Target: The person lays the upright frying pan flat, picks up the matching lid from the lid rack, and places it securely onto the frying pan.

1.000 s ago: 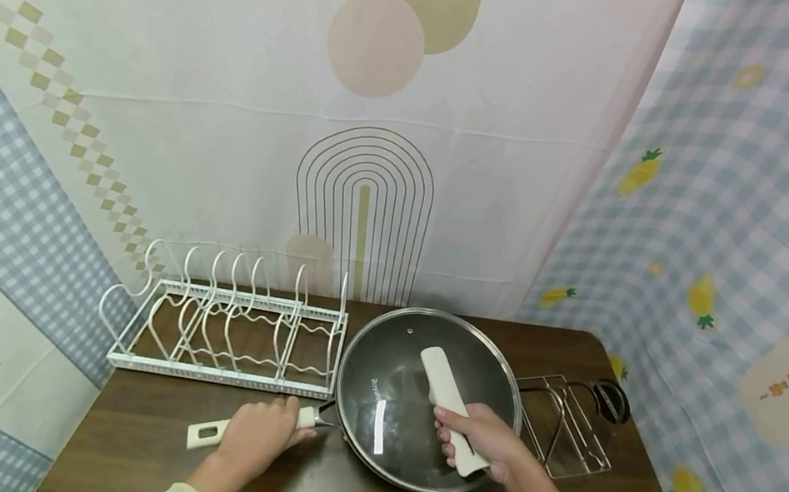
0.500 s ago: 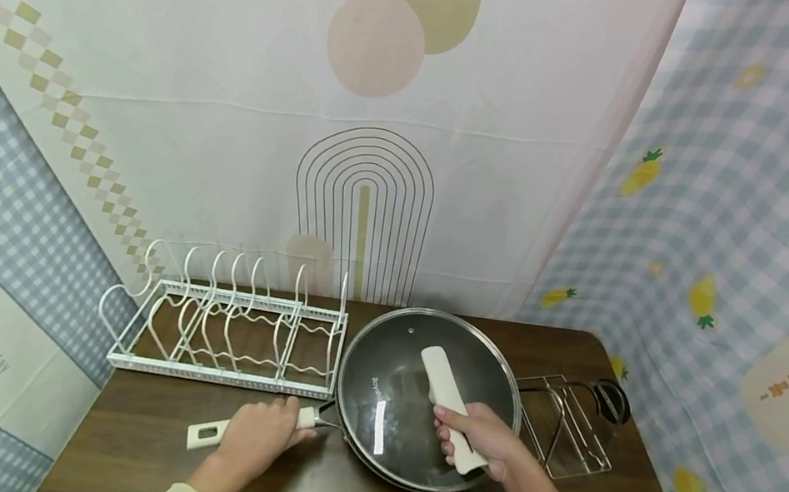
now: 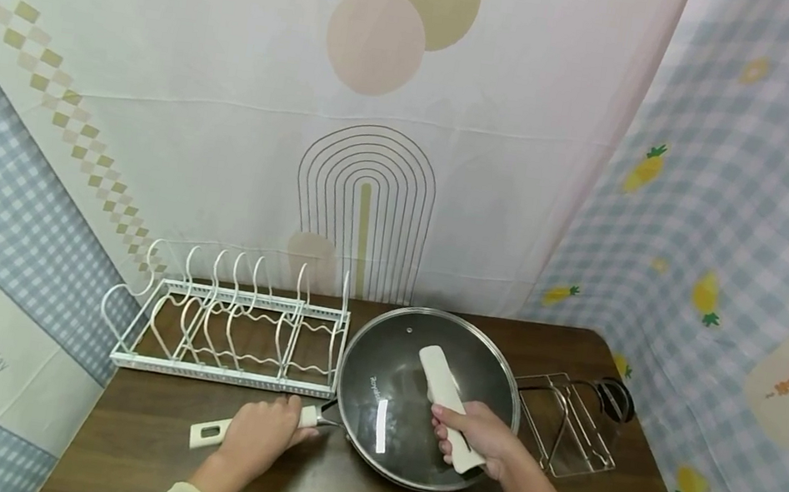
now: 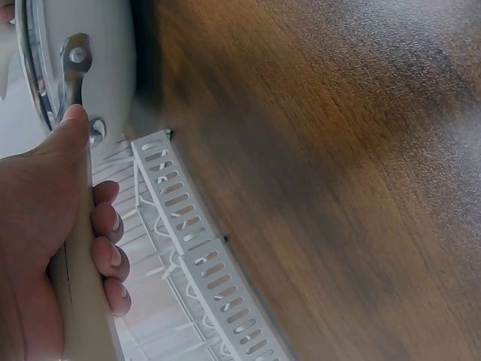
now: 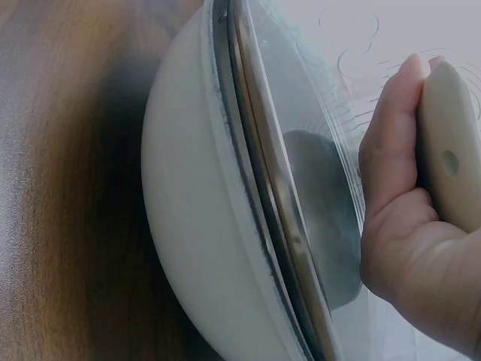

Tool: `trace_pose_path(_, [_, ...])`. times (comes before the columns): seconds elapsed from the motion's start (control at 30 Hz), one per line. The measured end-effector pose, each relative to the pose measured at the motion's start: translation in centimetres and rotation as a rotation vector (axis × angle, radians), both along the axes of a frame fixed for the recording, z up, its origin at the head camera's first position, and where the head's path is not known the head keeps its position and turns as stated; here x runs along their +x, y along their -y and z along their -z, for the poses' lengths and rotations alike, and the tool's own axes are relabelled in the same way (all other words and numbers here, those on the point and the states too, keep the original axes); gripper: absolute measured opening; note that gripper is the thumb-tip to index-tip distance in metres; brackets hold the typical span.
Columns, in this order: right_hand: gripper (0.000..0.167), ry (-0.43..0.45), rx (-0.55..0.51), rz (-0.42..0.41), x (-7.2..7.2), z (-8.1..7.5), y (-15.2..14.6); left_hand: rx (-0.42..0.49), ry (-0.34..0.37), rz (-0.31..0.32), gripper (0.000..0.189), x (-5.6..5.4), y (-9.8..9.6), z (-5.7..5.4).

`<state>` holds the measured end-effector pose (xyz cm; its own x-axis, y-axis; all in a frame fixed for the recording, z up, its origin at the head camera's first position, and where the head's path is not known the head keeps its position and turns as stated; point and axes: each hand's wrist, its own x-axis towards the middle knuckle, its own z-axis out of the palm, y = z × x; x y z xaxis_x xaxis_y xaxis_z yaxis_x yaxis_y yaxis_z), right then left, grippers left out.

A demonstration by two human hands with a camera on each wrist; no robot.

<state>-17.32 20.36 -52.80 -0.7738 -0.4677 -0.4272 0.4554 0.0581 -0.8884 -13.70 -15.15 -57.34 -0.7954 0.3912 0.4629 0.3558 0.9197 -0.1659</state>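
Observation:
A frying pan [image 5: 180, 173] with a cream outer wall stands on the brown table, a round glass lid [image 3: 394, 355] with a steel rim lying over it. My left hand [image 3: 259, 435] grips the pan's long cream handle [image 4: 81, 316], thumb along its top near the metal joint and fingers curled beneath. On the lid, my right hand [image 3: 477, 436] grips the long cream lid handle [image 3: 446, 381], thumb across it and fingers wrapped under. In the right wrist view that hand [image 5: 406, 195] is above the glass, and the lid rim sits right at the pan's edge.
Left of the pan stands a white wire rack [image 3: 222, 374] with several curved dividers, its corner close to the pan. On the right lies a metal wire stand [image 3: 575, 439] with a black curved part [image 3: 617, 400]. A patterned cloth wall [image 3: 513, 212] rises behind the table.
Both hands keep their grips, and the pan and lid stay in place. Only the head view has shifted very slightly.

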Motion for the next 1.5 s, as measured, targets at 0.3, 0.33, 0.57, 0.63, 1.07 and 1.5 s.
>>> trace_pose_path(0.3, [0.025, 0.022, -0.010, 0.001, -0.1, 0.4, -0.1, -0.006, -0.003, 0.004, 0.060, -0.1, 0.0, 0.2])
trace_pose_path(0.33, [0.024, 0.023, -0.008, 0.003, -0.1, 0.5, -0.1, -0.006, -0.010, 0.006, 0.060, -0.1, 0.0, 0.2])
trace_pose_path(0.57, [0.025, 0.016, -0.003, 0.005, 0.0, 0.7, -0.1, -0.012, -0.039, 0.017, 0.060, -0.1, 0.0, 0.4])
trace_pose_path(0.63, [0.025, 0.018, -0.005, 0.005, 0.0, 0.7, -0.1, -0.009, -0.032, 0.017, 0.060, -0.1, 0.1, 0.4])
trace_pose_path(1.07, [0.025, 0.010, -0.007, 0.006, -0.1, 1.1, 0.0, -0.004, -0.005, 0.018, 0.060, -0.3, 0.1, 0.2])
trace_pose_path(1.5, [0.025, 0.014, -0.019, 0.033, 0.3, 1.0, 0.5, 0.004, -0.024, 0.028, 0.060, -0.4, 0.1, 0.3])
